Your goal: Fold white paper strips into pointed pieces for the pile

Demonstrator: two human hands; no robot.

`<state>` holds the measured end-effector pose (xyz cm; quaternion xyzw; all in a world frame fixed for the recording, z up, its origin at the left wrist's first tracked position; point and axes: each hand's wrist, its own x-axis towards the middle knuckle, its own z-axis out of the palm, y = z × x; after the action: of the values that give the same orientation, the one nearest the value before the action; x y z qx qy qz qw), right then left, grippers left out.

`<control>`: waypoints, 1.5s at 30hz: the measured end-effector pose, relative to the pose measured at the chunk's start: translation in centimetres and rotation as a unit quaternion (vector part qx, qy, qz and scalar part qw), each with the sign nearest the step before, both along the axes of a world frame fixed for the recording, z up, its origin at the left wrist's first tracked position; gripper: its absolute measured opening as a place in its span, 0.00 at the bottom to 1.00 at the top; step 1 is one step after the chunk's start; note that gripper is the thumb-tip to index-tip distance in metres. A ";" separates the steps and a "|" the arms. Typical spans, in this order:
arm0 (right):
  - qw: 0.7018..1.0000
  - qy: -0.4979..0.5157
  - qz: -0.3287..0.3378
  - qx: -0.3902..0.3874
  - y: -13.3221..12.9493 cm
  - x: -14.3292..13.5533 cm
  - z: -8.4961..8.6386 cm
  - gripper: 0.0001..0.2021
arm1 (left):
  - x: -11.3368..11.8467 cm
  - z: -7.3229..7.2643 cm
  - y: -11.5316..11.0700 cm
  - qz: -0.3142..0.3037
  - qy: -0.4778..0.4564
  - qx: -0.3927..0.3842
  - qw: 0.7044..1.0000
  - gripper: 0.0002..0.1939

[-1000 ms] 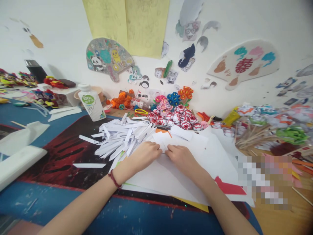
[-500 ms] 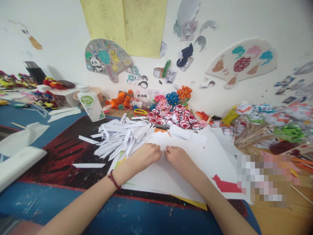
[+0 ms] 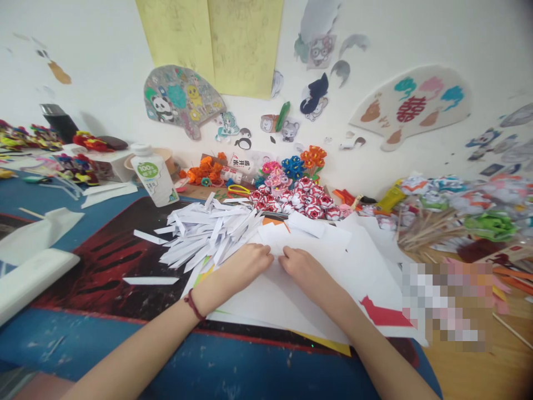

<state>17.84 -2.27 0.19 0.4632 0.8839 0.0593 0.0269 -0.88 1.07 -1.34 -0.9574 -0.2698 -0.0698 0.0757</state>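
Knuckles up and fingers curled, my left hand (image 3: pixel 255 260) and my right hand (image 3: pixel 296 263) face each other with a small gap between them. Both pinch at a small piece of white paper (image 3: pixel 272 235), whose outline blends into the large white sheets (image 3: pixel 266 303) below. What lies under the fingertips is hidden. Just left of and beyond my left hand is a heap of folded white paper strips (image 3: pixel 208 230). One single strip (image 3: pixel 151 281) lies apart on the dark mat (image 3: pixel 112 261).
A white bottle (image 3: pixel 154 176) stands behind the heap. Red-and-white paper flowers (image 3: pixel 310 198) and orange flowers (image 3: pixel 207 171) line the wall. Thin wooden sticks (image 3: pixel 428 229) lie at the right. A red paper piece (image 3: pixel 385 313) rests by my right forearm, and a white object (image 3: pixel 37 278) at the left.
The hands stay in nearly the same place, with only a very slight shift of the fingers. The whole view has moved a few pixels. The heap and the strips look the same.
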 end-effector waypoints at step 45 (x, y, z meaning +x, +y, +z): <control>0.978 0.186 -0.069 -0.064 0.7 1.3 0.0 0.14 | 1.0 0.0 1.3 0.097 -0.083 -0.047 0.991 0.06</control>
<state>19.09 -1.60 0.15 0.5235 0.8412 -0.0866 -0.1041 0.09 2.38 -1.29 -0.9200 -0.3701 -0.1282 0.0143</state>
